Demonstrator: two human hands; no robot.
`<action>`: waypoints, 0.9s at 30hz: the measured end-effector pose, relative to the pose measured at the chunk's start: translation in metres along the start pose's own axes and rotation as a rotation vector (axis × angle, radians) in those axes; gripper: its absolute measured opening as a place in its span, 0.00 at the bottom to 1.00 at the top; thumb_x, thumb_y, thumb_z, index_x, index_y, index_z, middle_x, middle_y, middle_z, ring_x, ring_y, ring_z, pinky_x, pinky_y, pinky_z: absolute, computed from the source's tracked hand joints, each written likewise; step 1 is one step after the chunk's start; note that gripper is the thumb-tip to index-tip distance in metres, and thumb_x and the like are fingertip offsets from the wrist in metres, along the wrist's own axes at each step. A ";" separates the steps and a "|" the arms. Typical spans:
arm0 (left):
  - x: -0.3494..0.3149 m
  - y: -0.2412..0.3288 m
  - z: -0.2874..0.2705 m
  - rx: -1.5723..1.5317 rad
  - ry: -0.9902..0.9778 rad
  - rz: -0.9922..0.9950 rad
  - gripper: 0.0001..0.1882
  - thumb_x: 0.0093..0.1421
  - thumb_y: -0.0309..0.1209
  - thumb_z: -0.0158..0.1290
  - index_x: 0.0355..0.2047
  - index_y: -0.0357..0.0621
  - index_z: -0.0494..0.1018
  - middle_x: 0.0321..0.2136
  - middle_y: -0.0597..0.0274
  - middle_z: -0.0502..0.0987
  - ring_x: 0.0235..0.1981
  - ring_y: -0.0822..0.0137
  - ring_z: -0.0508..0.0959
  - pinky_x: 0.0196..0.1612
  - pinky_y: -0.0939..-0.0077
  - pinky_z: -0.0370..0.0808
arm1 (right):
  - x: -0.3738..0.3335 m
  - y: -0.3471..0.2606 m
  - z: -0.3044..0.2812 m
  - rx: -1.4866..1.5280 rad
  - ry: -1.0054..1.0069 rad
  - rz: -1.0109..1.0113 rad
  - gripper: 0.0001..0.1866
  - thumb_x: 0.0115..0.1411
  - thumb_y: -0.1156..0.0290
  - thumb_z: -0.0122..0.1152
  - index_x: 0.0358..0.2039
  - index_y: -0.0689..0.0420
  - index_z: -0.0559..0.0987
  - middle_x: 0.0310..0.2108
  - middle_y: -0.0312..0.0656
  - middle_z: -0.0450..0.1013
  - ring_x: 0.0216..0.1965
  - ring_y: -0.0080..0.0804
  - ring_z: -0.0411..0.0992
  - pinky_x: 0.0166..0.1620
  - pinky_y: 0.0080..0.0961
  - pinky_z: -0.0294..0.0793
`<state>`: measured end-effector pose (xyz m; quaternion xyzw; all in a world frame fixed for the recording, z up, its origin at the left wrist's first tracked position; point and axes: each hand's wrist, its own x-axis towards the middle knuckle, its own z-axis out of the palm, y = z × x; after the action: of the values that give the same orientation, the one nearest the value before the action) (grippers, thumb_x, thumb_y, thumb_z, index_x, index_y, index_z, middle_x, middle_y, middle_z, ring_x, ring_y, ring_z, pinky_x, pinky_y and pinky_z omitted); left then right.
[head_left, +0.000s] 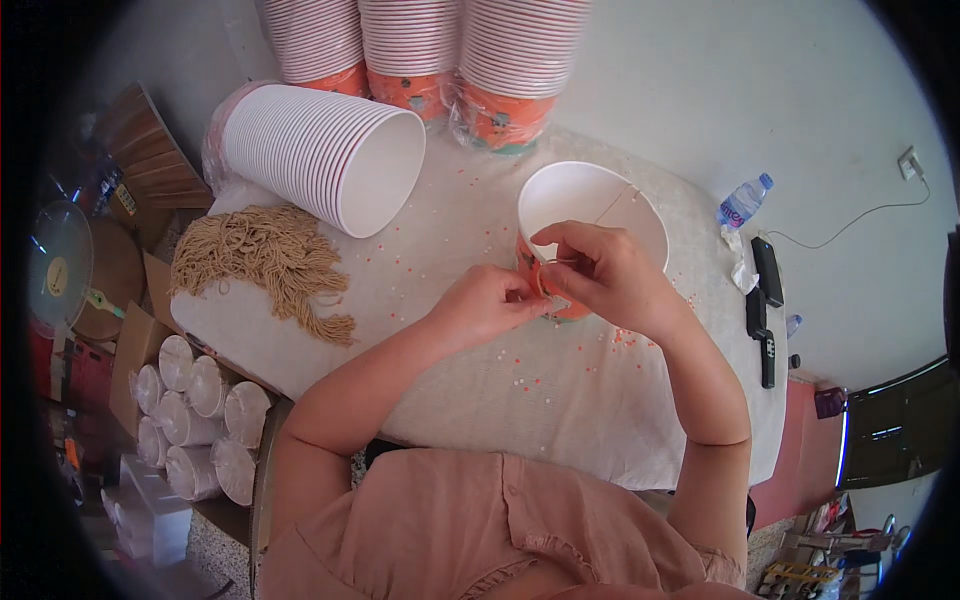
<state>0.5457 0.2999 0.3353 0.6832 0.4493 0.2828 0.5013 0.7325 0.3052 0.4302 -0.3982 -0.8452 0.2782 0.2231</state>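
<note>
White and orange make up the bucket in the middle of the frame, and two hands are busy at its near side. The left hand has its fingertips pinched together on what looks like a bit of thin tan cord. The right hand is bent over the near rim, thumb close to the orange side; its fingers hide the cord there, so I cannot tell how tight it grips. More cord runs across the bucket's mouth to the far rim.

To do this part well, I think one hand should keep the cord still while the other works the loose end. Small, slow pulls seem best, because a hard tug could tear or bend the thin wall.

Tiny orange and white dots lie around the bucket on the pale cloth-covered surface. A messy pile of tan cord sits at the left, with a stack of buckets lying just above it. Taller stacks stand at the top of the frame. A bottle is at the upper right.
</note>
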 end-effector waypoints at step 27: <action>0.011 -0.011 -0.019 -1.229 -0.302 -0.084 0.12 0.64 0.36 0.47 0.24 0.47 0.68 0.14 0.73 0.62 0.15 0.77 0.61 0.20 0.81 0.57 | 0.000 0.004 0.000 -0.325 0.158 -0.460 0.17 0.48 0.76 0.66 0.41 0.53 0.79 0.26 0.36 0.70 0.28 0.33 0.73 0.31 0.30 0.70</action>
<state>0.5314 0.3190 0.3303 0.2847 0.1556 0.3695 0.8707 0.7350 0.3073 0.4274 -0.2468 -0.9268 0.0494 0.2787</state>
